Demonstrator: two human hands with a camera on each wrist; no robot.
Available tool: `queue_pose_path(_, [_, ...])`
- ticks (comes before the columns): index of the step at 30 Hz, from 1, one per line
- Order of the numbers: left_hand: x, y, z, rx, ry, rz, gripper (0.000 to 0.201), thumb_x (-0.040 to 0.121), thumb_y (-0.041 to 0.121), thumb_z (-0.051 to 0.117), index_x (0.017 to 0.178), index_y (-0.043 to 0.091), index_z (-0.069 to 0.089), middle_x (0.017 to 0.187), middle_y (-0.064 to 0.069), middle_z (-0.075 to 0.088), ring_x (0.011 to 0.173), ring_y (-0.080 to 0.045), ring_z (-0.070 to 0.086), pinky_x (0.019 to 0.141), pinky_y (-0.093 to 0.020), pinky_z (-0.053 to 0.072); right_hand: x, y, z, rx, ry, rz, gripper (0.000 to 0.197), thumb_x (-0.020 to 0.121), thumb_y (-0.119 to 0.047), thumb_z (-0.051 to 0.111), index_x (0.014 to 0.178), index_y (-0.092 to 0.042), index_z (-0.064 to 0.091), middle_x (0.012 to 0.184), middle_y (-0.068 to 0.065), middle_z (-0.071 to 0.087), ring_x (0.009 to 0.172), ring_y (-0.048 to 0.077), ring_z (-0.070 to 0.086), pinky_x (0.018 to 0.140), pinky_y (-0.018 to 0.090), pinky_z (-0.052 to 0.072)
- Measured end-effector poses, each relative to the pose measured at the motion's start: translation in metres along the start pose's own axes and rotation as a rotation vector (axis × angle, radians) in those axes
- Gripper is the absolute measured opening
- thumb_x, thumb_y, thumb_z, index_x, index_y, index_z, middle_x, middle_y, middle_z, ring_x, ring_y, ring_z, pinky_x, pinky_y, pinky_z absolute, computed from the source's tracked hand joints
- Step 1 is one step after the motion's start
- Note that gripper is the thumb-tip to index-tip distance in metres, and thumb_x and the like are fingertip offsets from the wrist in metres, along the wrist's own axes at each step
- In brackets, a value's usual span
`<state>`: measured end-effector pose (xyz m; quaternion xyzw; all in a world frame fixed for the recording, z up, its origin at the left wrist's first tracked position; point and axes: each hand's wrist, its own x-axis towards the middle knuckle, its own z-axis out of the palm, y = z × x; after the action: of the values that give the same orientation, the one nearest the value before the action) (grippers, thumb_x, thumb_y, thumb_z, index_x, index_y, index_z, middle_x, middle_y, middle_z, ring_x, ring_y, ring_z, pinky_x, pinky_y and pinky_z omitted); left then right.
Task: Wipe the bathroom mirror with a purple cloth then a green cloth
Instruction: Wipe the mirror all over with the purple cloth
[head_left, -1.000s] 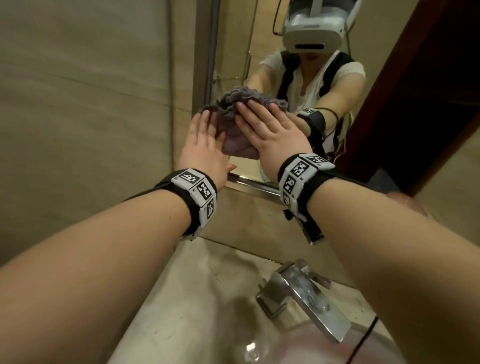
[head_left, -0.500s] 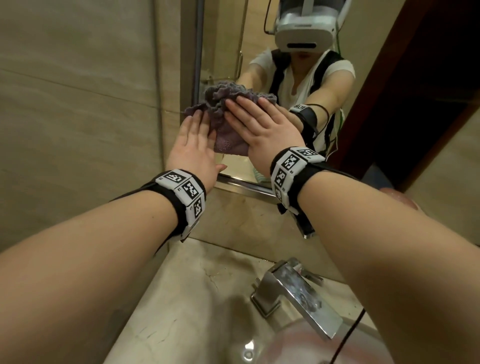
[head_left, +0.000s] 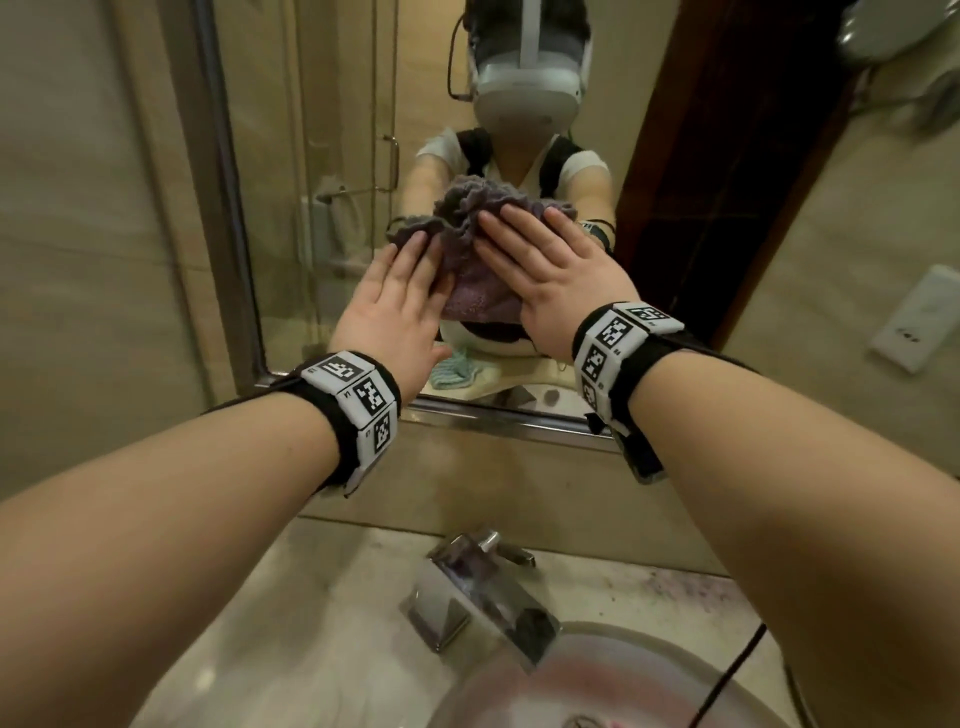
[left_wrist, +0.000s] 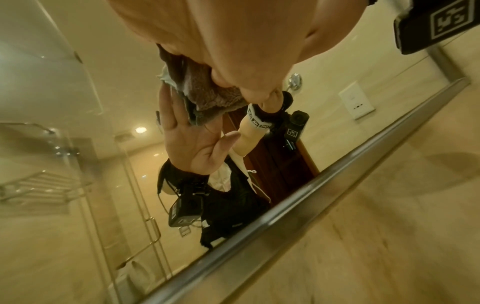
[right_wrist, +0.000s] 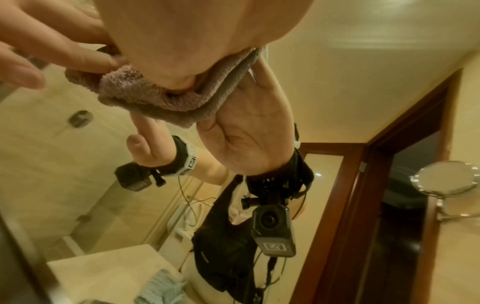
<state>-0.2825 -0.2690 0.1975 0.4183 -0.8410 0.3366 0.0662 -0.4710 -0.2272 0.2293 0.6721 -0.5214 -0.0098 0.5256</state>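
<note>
A crumpled purple cloth (head_left: 480, 299) lies flat against the bathroom mirror (head_left: 322, 156), low down and a little left of its middle. My left hand (head_left: 410, 270) presses the cloth's left part with straight fingers. Beside it, my right hand (head_left: 530, 244) presses the right part, fingers spread flat. The left wrist view shows the left palm (left_wrist: 233, 41) over the cloth (left_wrist: 207, 92) and its reflection. In the right wrist view the right hand (right_wrist: 168, 41) covers the cloth (right_wrist: 161, 96). The green cloth (head_left: 454, 371) shows only as a reflection, lying on the counter.
A metal frame (head_left: 519, 423) edges the mirror's bottom. Below it stand a chrome faucet (head_left: 483, 592) and the basin (head_left: 623, 686) in a marble counter. Tiled wall (head_left: 78, 260) lies to the left, a wall socket (head_left: 919, 322) to the right. A dark wooden door shows in reflection.
Both hands have slid the purple cloth rightward and slightly up, away from the mirror's left edge. The head view has shifted too, so more of the mirror shows.
</note>
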Motion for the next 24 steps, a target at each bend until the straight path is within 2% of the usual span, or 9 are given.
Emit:
queue_pose_path(6, [0.027,0.039,-0.040,-0.025,0.081,0.088,0.073,0.097,0.053,0.018,0.148,0.007,-0.007,0.151,-0.022,-0.022,0.139,-0.034,-0.023,0.113,-0.045,-0.012,-0.045,0.053,-0.006,-0.062,0.025,0.091,0.067,0.078,-0.025,0.062,0.141,-0.016,0.039,0.147,0.003,0.038,0.135,0.022,0.035,0.112,0.040,0.022])
queue_pose_path(8, [0.036,0.051,-0.053,-0.022,0.110,0.121,0.074,0.097,0.053,0.018,0.148,0.008,-0.011,0.151,-0.023,-0.022,0.140,-0.034,-0.022,0.113,-0.045,-0.012,-0.060,0.071,-0.008,-0.065,0.024,0.112,0.069,0.076,-0.024,0.064,0.140,-0.016,0.040,0.146,0.004,0.040,0.134,0.023,0.037,0.112,0.040,0.023])
queue_pose_path(11, [0.047,0.069,-0.073,-0.039,0.158,0.170,0.074,0.097,0.053,0.019,0.147,0.010,-0.013,0.151,-0.023,-0.022,0.140,-0.034,-0.020,0.113,-0.044,-0.012,-0.084,0.096,-0.014,-0.065,-0.018,0.134,0.066,0.078,-0.025,0.053,0.141,-0.015,0.037,0.146,0.005,0.039,0.134,0.025,0.037,0.112,0.039,0.018])
queue_pose_path(14, [0.059,0.087,-0.092,-0.057,0.192,0.214,0.073,0.097,0.052,0.020,0.148,0.012,-0.014,0.151,-0.022,-0.022,0.141,-0.034,-0.019,0.113,-0.044,-0.011,-0.106,0.120,-0.018,-0.072,-0.074,0.163,0.061,0.080,-0.029,0.037,0.140,-0.014,0.041,0.144,0.006,0.042,0.132,0.026,0.041,0.109,0.042,0.024])
queue_pose_path(17, [0.069,0.105,-0.109,-0.082,0.233,0.236,0.071,0.098,0.051,0.020,0.148,0.014,-0.014,0.151,-0.020,-0.024,0.141,-0.034,-0.019,0.113,-0.043,-0.011,-0.124,0.141,-0.022,-0.051,-0.131,0.187,0.062,0.080,-0.029,0.035,0.140,-0.013,0.040,0.145,0.008,0.041,0.132,0.028,0.040,0.108,0.044,0.024])
queue_pose_path(22, [0.083,0.132,-0.137,-0.130,0.295,0.287,0.068,0.098,0.048,0.021,0.147,0.019,-0.017,0.152,-0.016,-0.025,0.141,-0.032,-0.018,0.113,-0.041,-0.012,-0.149,0.171,-0.025,0.013,-0.230,0.219,0.064,0.083,-0.032,0.028,0.143,-0.010,0.031,0.148,0.009,0.034,0.136,0.029,0.032,0.110,0.044,0.019])
queue_pose_path(24, [0.087,0.141,-0.146,-0.124,0.299,0.269,0.067,0.098,0.048,0.022,0.148,0.019,-0.013,0.152,-0.015,-0.024,0.141,-0.032,-0.017,0.113,-0.041,-0.011,-0.152,0.177,-0.027,-0.008,-0.266,0.211,0.062,0.087,-0.033,0.029,0.146,-0.013,0.025,0.152,0.007,0.024,0.140,0.026,0.022,0.113,0.041,0.012])
